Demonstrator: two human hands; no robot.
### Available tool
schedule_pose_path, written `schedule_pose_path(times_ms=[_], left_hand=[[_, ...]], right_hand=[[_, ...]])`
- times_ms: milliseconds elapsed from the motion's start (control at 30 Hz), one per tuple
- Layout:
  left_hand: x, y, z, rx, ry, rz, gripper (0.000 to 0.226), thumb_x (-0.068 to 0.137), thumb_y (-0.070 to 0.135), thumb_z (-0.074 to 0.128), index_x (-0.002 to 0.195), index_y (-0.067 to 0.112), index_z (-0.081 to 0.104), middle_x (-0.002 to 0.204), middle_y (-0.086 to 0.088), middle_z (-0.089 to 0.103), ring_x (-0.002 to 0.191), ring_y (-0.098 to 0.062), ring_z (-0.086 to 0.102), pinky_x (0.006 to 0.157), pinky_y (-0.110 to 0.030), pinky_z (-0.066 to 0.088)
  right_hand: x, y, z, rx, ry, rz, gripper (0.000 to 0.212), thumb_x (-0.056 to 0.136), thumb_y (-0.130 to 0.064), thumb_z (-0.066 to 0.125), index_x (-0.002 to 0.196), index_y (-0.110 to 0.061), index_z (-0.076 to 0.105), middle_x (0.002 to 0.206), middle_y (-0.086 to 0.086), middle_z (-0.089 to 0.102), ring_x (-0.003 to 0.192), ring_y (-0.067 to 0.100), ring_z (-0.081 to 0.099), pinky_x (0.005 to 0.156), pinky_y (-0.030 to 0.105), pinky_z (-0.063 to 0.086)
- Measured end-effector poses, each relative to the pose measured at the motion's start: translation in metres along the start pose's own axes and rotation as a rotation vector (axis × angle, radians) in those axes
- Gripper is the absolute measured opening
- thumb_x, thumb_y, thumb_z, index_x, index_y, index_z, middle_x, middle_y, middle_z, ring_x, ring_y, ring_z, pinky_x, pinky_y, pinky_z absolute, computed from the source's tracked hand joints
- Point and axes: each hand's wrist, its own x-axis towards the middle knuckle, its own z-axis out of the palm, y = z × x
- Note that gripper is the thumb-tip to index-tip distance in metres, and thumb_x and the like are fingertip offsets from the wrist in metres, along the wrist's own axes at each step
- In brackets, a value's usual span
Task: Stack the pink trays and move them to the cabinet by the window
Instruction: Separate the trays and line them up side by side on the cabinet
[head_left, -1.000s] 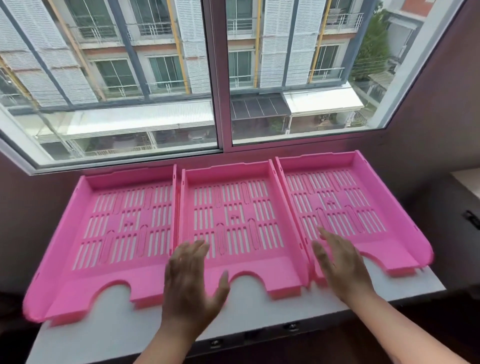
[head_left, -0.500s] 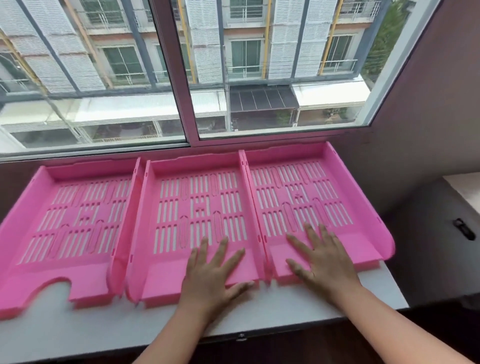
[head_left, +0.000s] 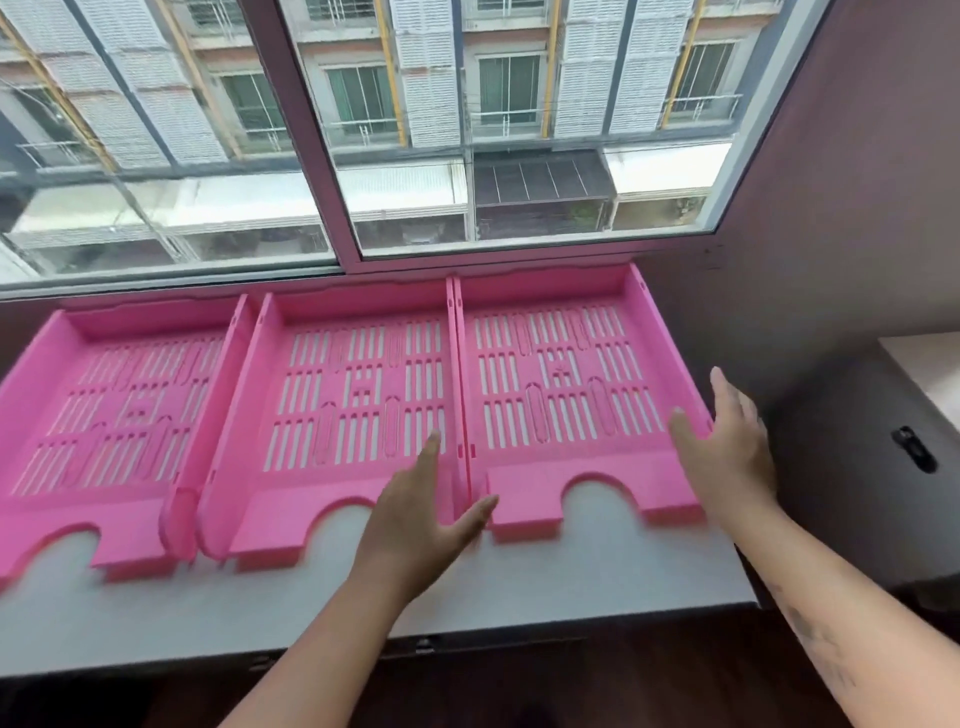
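Note:
Three pink slotted trays lie side by side, flat, on a white ledge (head_left: 519, 587) under the window: the left tray (head_left: 119, 410), the middle tray (head_left: 353, 395) and the right tray (head_left: 556, 405). My left hand (head_left: 421, 514) straddles the wall between the middle and right trays, fingers over the middle tray and thumb toward the right tray. My right hand (head_left: 727, 452) is at the right tray's outer right wall, thumb inside the rim and fingers outside. Both hands are spread open and neither closes on the tray.
A large window (head_left: 519, 156) rises directly behind the trays. A dark wall (head_left: 857, 182) stands close to the right tray. A lower grey cabinet (head_left: 857, 519) with a black latch (head_left: 913, 448) sits to the right of the ledge.
Both hands have lifted off the tray floors and moved right, to either side of the right tray. The view has shifted right, so the left tray is partly cut off.

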Motion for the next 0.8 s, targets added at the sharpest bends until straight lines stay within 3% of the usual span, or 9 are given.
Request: schedule_pose_path(times_ms=[67,167,300,433,533,600,667,700,800], left_hand=[[-0.001,0.007,0.005,0.012,0.032,-0.015,0.089,0.085,0.069,0.045,0.155,0.025,0.013,0.150,0.001,0.044,0.134,-0.018,0.044,0.108,-0.039,0.039],[-0.003,0.012,0.010,0.066,0.047,-0.003,0.072,0.095,0.057,0.037,0.155,0.023,0.015,0.157,0.002,0.036,0.144,-0.021,0.033,0.118,-0.044,0.026],[0.000,0.009,0.018,0.159,0.061,0.001,0.077,0.091,0.058,0.015,0.154,0.016,0.019,0.158,-0.004,0.033,0.147,-0.020,0.028,0.122,-0.040,0.017],[-0.004,0.018,0.018,0.212,0.072,-0.025,0.088,0.084,0.061,0.000,0.154,0.012,0.021,0.159,-0.007,0.032,0.147,-0.023,0.025,0.120,-0.036,0.013],[-0.004,0.023,0.014,0.244,0.029,-0.028,0.092,0.085,0.068,-0.005,0.154,0.012,0.019,0.160,-0.005,0.028,0.148,-0.021,0.022,0.121,-0.036,0.012],[-0.003,0.018,0.009,0.212,0.007,0.012,0.088,0.087,0.068,0.001,0.154,0.015,0.019,0.160,-0.004,0.029,0.149,-0.018,0.022,0.123,-0.038,0.014],[-0.003,0.005,-0.007,0.187,0.064,0.040,0.085,0.089,0.071,0.008,0.153,0.018,0.023,0.158,-0.002,0.033,0.148,-0.018,0.025,0.121,-0.043,0.020],[-0.004,-0.005,-0.018,0.191,0.132,0.042,0.082,0.090,0.071,0.012,0.151,0.018,0.028,0.156,-0.002,0.038,0.146,-0.019,0.028,0.120,-0.046,0.023],[-0.010,-0.050,-0.064,0.219,0.400,-0.034,0.066,0.092,0.063,0.031,0.140,0.019,0.041,0.145,-0.005,0.049,0.140,-0.027,0.035,0.113,-0.050,0.033]], right_hand=[[0.002,0.006,-0.004,0.200,-0.196,0.198,0.057,0.099,-0.024,0.051,0.152,-0.014,0.034,0.146,0.013,0.050,0.126,0.030,0.051,0.096,0.039,0.046],[0.003,0.007,-0.001,0.224,-0.224,0.190,0.033,0.098,-0.012,0.044,0.129,-0.011,0.056,0.107,0.009,0.066,0.087,0.026,0.060,0.066,0.032,0.048],[0.005,0.010,0.002,0.176,-0.200,0.202,0.028,0.095,-0.012,0.039,0.116,-0.015,0.057,0.094,0.008,0.065,0.084,0.033,0.064,0.075,0.047,0.054],[0.006,0.012,0.005,0.148,-0.180,0.157,0.030,0.097,-0.012,0.037,0.122,-0.016,0.055,0.093,0.006,0.063,0.078,0.029,0.062,0.072,0.043,0.053],[0.010,0.012,0.001,0.135,-0.218,0.148,0.039,0.099,-0.013,0.038,0.136,-0.016,0.049,0.107,0.010,0.065,0.082,0.028,0.061,0.072,0.039,0.051],[0.007,0.009,-0.002,0.023,-0.207,0.139,0.050,0.099,-0.025,0.041,0.149,-0.016,0.037,0.132,0.016,0.060,0.110,0.037,0.059,0.094,0.048,0.049],[-0.001,-0.009,0.000,-0.132,-0.013,-0.001,0.063,0.095,-0.037,0.040,0.151,-0.009,0.035,0.146,0.020,0.050,0.137,0.039,0.043,0.118,0.052,0.024],[-0.008,-0.026,0.004,-0.117,0.082,-0.120,0.063,0.092,-0.036,0.041,0.147,-0.005,0.040,0.145,0.022,0.051,0.139,0.038,0.041,0.120,0.048,0.013],[-0.036,-0.096,0.028,-0.044,0.059,-0.500,0.053,0.091,-0.031,0.047,0.137,-0.004,0.052,0.136,0.021,0.058,0.130,0.037,0.051,0.116,0.042,0.023]])
